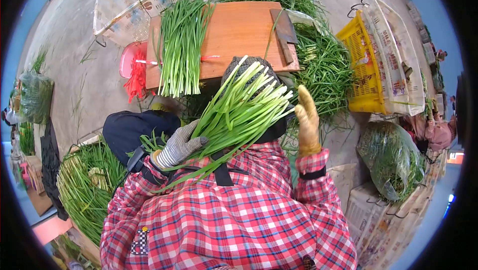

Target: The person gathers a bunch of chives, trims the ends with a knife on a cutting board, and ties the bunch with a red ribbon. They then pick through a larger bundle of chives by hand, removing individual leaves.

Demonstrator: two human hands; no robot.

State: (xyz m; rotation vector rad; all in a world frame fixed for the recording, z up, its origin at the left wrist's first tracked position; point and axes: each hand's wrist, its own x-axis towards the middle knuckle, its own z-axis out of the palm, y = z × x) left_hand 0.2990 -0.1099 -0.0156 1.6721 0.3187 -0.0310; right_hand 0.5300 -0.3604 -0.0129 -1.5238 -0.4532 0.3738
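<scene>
My left hand (pixel 180 145), in a grey-and-white striped glove, is wrapped round a loose bunch of garlic chives (pixel 239 108) in front of my chest. Their pale stem ends point up and to the right. Beside those ends my right hand (pixel 307 118), in a yellowish glove, stands upright with fingers stretched and holds nothing. A second sheaf of garlic chives (pixel 183 46) lies on the left of the wooden board (pixel 239 26), over a red tie strip (pixel 210 58). At the board's right edge rests a broad-bladed knife (pixel 284 33).
A pink container with red ties (pixel 134 78) stands left of the board. Loose greens (pixel 323 66) are heaped behind and right of it. Crates flank it: a white one (pixel 117 11) left, a yellow one (pixel 362 66) right. More chives (pixel 87 185) lie at lower left, and a plastic-wrapped bundle (pixel 393 160) at right.
</scene>
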